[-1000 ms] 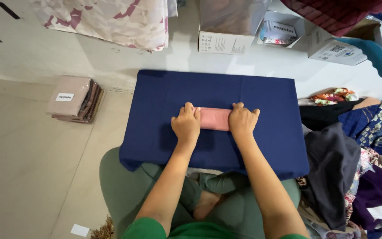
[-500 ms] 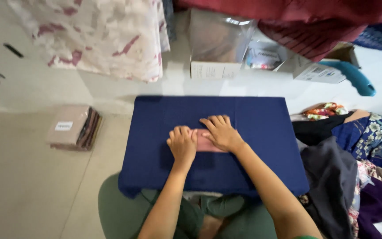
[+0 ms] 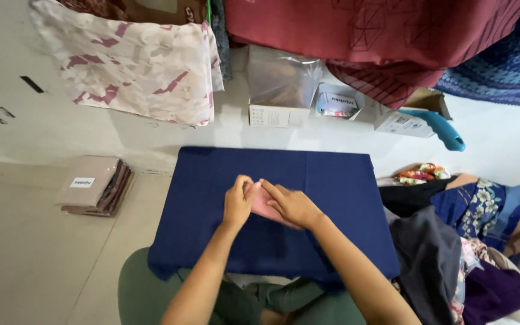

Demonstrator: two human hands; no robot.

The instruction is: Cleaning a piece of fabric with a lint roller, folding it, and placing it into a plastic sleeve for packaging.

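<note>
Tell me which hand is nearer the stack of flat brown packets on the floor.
Left. The left hand rests on the small pink folded cloth, on the side toward the stack of flat brown packets; the right hand lies beyond it, farther away.

Stack of flat brown packets (image 3: 94, 185) on the floor, left, white label on top. Cream cloth with maroon blotches (image 3: 133, 63) hangs upper left; red patterned cloth (image 3: 374, 30) hangs upper right. Clear-topped box (image 3: 282, 90) against the wall beneath them. Heap of mixed clothes (image 3: 464, 247) at right.
</note>
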